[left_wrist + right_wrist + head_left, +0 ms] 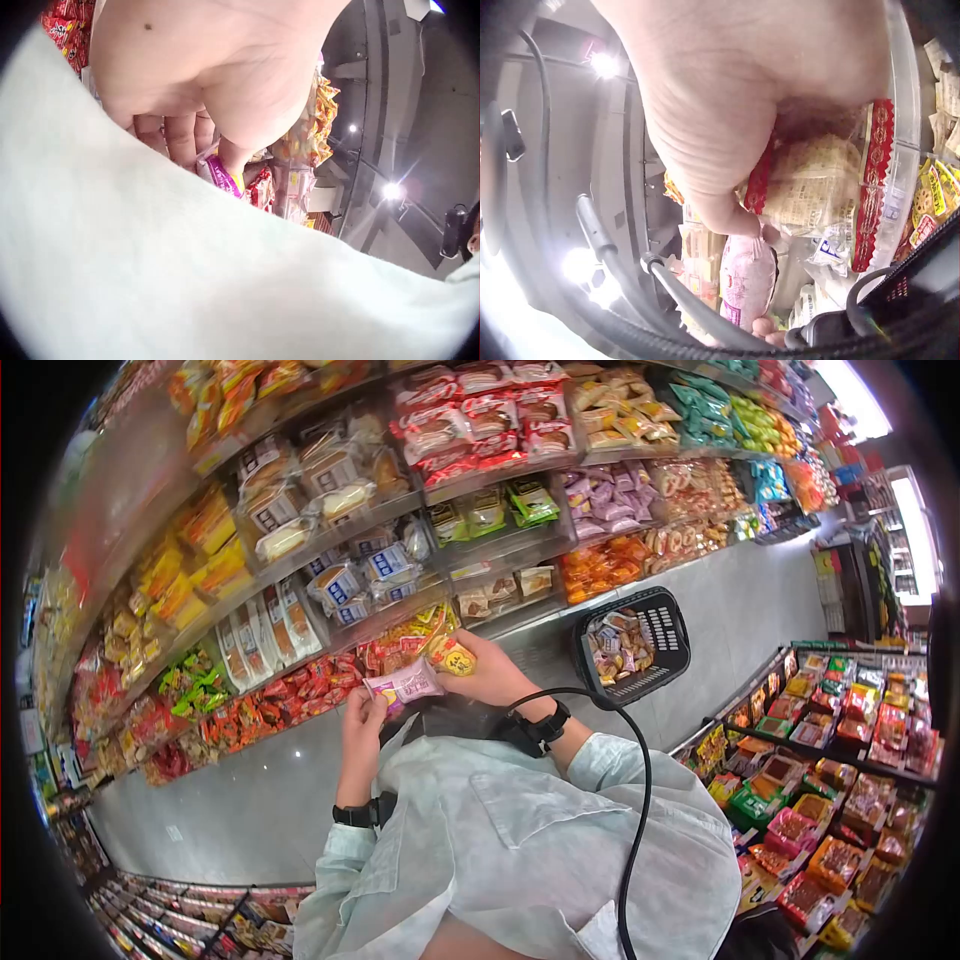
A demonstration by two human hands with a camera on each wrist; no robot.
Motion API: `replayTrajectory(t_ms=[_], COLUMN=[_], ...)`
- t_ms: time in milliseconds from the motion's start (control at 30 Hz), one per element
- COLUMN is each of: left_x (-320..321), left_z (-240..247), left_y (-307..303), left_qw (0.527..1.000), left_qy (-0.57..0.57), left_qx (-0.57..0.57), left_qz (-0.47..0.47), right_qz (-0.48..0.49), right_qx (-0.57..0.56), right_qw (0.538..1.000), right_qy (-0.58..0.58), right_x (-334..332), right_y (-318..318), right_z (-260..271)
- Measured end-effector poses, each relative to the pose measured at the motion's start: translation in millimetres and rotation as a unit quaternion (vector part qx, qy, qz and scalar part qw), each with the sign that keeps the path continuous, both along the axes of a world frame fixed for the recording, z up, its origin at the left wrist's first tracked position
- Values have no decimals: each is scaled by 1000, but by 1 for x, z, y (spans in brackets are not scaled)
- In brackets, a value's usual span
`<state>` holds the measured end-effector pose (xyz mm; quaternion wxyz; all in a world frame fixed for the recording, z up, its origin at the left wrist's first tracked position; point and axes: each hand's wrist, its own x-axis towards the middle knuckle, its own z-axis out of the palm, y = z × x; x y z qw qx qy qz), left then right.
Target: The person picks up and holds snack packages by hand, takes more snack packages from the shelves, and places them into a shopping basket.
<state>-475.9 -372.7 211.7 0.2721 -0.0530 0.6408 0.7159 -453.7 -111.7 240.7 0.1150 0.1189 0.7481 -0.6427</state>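
A small pink-and-purple snack packet [412, 685] is held between both hands in front of the body. My left hand [364, 725] pinches its left end; in the left wrist view the thumb presses on the purple corner, and the sleeve covers much of the hand. With thumb and finger, my right hand [488, 672] grips the packet's other end. That same hand also holds a clear packet with red edge strips [814, 180], with a pale yellow, crumbly-looking piece inside, in its palm and fingers. From the head view this second packet [456, 658] shows a round yellow face.
A black shopping basket [672, 632] with several small packets [618, 645] stands on the grey floor [745, 595] to the right. Stepped shelves of bagged snacks [490, 415] rise ahead. Another display [800, 800] stands at right. A black cable [645, 780] runs over the shirt.
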Motion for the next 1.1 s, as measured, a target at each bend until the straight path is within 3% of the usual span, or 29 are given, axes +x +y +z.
replayTrajectory(t_ms=[267,433,533,733,1100], left_x=[-23,-43,-56,-68,-78], left_z=[4,-6,-11,-27,-37], left_y=[25,33,40,62,156], left_qw=[995,988,980,961,970], left_qy=[38,1,-9,-18,-68], left_qx=[20,52,46,28,-33], left_qz=[-91,-146,-194,-274,-233], right_qz=[-85,-142,-186,-232,-260], right_qx=[25,71,37,76,5], right_qw=[996,985,982,968,965], right_qy=[31,68,20,-59,-32], right_x=[18,30,36,48,40], right_y=[12,11,7,11,100], right_z=[1,-2,8,16,-2])
